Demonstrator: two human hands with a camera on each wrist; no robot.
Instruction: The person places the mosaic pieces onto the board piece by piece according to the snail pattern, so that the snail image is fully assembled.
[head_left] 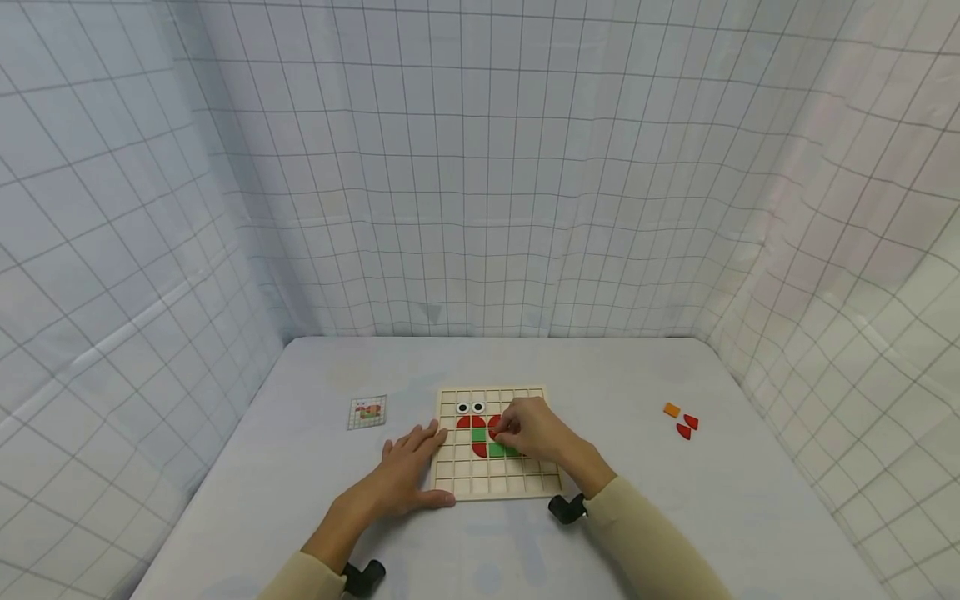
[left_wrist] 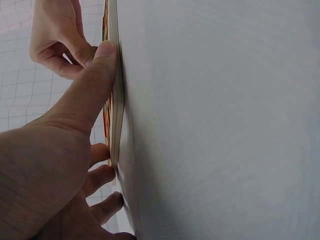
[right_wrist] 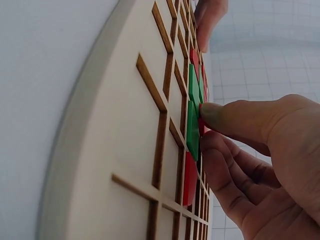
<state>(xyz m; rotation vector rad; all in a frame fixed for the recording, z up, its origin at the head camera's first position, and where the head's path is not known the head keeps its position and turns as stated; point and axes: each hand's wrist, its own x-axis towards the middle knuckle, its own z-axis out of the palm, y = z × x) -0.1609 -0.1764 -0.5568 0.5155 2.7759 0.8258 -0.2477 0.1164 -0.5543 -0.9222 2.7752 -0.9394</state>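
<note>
A pale wooden grid board (head_left: 461, 479) lies on the table with flat coloured tiles set in its squares. Two round eye tiles (head_left: 470, 407) sit above red quarter-circle tiles (head_left: 463, 422) and green square tiles (head_left: 478, 435). Along the board's left side rests my left hand (head_left: 401, 475), fingers extended and thumb against the near edge. Over the middle of the board, my right hand (head_left: 536, 429) pinches a red tile (right_wrist: 201, 120) between thumb and fingers, beside a green tile (right_wrist: 192, 131). The hand hides part of the pattern.
Left of the board lies a small picture card (head_left: 367, 412) with a coloured figure on a grid. Far to the right are a loose orange tile (head_left: 672, 410) and two red tiles (head_left: 684, 432). Grid-patterned curtains (head_left: 480, 208) enclose the table.
</note>
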